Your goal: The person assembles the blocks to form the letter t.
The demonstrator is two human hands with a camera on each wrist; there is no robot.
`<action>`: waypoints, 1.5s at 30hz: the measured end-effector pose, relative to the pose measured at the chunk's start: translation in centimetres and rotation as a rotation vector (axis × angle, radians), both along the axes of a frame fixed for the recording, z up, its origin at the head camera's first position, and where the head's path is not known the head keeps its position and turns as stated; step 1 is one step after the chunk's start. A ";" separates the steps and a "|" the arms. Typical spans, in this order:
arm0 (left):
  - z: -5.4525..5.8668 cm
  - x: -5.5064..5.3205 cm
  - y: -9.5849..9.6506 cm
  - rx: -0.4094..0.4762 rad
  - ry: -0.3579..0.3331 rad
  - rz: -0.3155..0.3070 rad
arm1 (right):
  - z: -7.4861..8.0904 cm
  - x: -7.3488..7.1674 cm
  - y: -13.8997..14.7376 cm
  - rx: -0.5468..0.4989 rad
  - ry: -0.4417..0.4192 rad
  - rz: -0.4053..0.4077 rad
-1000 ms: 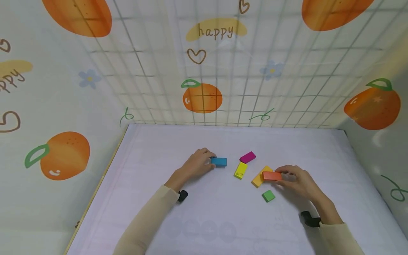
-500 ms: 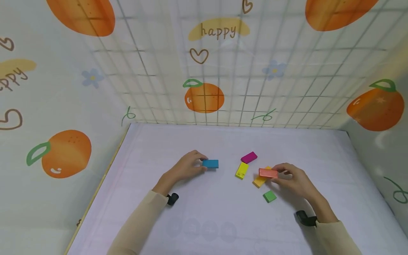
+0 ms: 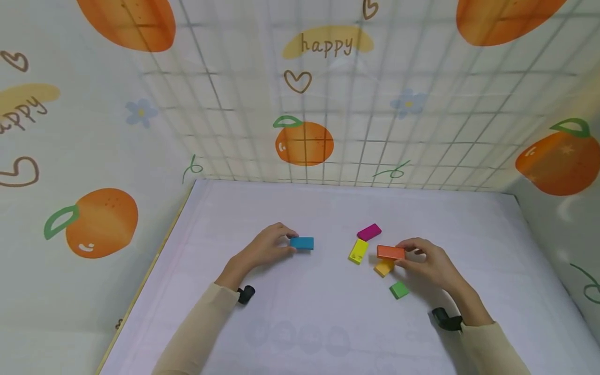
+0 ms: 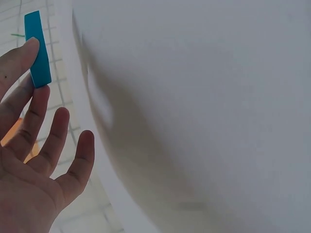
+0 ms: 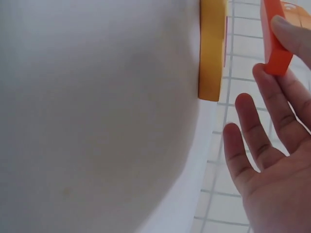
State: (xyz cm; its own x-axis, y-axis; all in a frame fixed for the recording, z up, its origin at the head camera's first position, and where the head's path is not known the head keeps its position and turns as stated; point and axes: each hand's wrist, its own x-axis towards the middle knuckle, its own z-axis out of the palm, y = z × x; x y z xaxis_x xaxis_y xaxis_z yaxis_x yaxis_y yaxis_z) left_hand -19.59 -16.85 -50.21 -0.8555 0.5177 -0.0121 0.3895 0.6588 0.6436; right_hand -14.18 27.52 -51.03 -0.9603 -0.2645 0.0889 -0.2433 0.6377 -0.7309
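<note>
My left hand (image 3: 264, 247) pinches the end of a blue block (image 3: 302, 244) between thumb and fingers. In the left wrist view the blue block (image 4: 39, 53) stands off the white surface, with the other fingers spread. My right hand (image 3: 431, 263) pinches an orange-red block (image 3: 390, 252) in the same way, held above an amber block (image 3: 384, 268) and partly covering it in the head view. The right wrist view shows a gap between the orange-red block (image 5: 275, 48) and the amber block (image 5: 211, 58), which lies on the surface.
A magenta block (image 3: 369, 232) and a yellow block (image 3: 358, 251) lie close together between the hands. Nearer the front is a small green block (image 3: 399, 290). The white tabletop (image 3: 290, 312) ends at a patterned curtain (image 3: 234, 130) at the back and sides.
My left hand has drawn the blue block leftward, away from the magenta and yellow blocks. My right hand has shifted slightly left and back with the orange-red block, uncovering the amber block's near end.
</note>
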 end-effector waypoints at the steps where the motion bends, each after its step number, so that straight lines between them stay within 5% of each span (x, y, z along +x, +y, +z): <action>1: 0.0 0.0 -0.1 -0.002 -0.001 0.001 | 0.0 -0.1 0.0 -0.003 -0.001 0.000; 15: -0.9 -0.5 -1.8 -0.053 0.010 0.003 | 0.1 -0.5 -0.8 0.006 -0.012 0.000; 45: -1.2 0.0 -2.1 -0.109 0.016 0.015 | 1.6 -1.1 -4.8 -0.037 0.038 0.016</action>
State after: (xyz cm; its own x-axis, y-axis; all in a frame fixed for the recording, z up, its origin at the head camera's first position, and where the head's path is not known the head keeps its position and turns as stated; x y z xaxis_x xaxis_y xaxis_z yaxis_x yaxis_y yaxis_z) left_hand -19.58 -18.98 -51.42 -0.8638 0.5008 -0.0545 0.3882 0.7308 0.5614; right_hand -15.25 22.67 -49.44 -0.9517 -0.2755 0.1352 -0.2812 0.6062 -0.7439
